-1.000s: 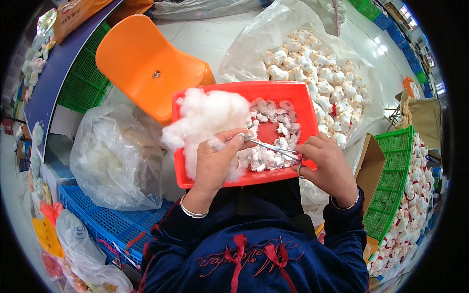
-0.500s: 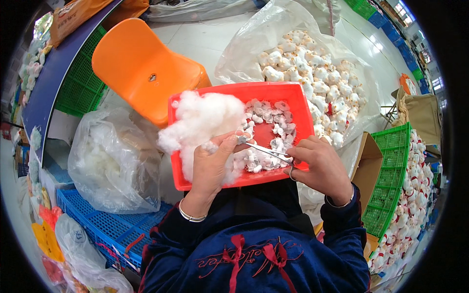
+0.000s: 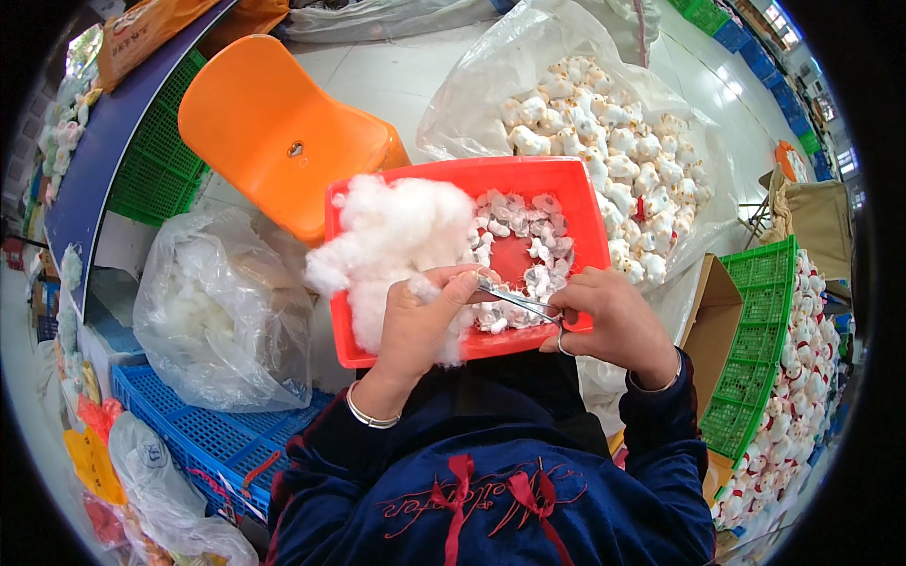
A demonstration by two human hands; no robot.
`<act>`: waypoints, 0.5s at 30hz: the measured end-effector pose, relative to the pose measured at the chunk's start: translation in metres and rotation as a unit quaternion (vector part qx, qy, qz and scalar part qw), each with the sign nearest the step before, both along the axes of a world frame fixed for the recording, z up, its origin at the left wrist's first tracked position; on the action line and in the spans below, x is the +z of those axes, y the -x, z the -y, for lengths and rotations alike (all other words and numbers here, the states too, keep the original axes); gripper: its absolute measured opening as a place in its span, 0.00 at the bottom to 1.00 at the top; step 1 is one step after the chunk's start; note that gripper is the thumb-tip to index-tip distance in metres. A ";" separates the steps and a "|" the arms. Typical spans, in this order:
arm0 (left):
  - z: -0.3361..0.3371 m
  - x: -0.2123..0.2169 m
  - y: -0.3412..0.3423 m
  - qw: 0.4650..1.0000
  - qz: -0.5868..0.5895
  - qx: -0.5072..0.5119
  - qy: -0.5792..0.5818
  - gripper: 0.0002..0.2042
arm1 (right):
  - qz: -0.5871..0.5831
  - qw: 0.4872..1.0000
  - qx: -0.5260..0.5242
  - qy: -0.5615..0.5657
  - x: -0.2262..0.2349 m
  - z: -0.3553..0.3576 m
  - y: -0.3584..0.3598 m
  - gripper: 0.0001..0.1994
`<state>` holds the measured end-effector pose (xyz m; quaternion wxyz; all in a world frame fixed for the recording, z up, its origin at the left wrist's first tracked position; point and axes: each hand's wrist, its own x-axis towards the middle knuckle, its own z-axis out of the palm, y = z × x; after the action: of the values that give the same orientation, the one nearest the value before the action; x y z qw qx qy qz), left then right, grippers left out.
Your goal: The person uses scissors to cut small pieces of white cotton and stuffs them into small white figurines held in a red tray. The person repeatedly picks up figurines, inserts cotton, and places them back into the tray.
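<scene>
The left hand [image 3: 425,316] pinches a small white toy piece [image 3: 477,278] between thumb and fingers over the red tray [image 3: 453,179], beside a heap of white stuffing [image 3: 387,236]. The right hand [image 3: 613,321] is closed around metal tweezers [image 3: 514,302], whose tips reach the piece. Small toy shells [image 3: 528,245] lie loose in the tray, which rests on the person's lap

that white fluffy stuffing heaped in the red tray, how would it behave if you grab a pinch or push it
The stuffing looks loose and wispy, so a pinch would probably tear away in a tuft, as at the left hand. It is likely very light for its bulk, since it heaps above the red tray rim. Pushed, it would probably squash and spring back, and cling rather than roll.
</scene>
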<state>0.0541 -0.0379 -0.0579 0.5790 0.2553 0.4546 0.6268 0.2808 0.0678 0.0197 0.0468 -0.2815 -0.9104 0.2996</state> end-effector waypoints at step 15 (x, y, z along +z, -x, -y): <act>0.001 0.015 0.008 0.994 -0.061 0.088 -0.025 0.03 | -0.057 0.986 -0.011 0.158 -0.013 0.000 0.005 0.27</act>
<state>0.0457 -0.0389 -0.0430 0.4863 0.2667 0.4936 0.6699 0.2760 0.0682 0.0068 0.0571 -0.2778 -0.8441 0.4550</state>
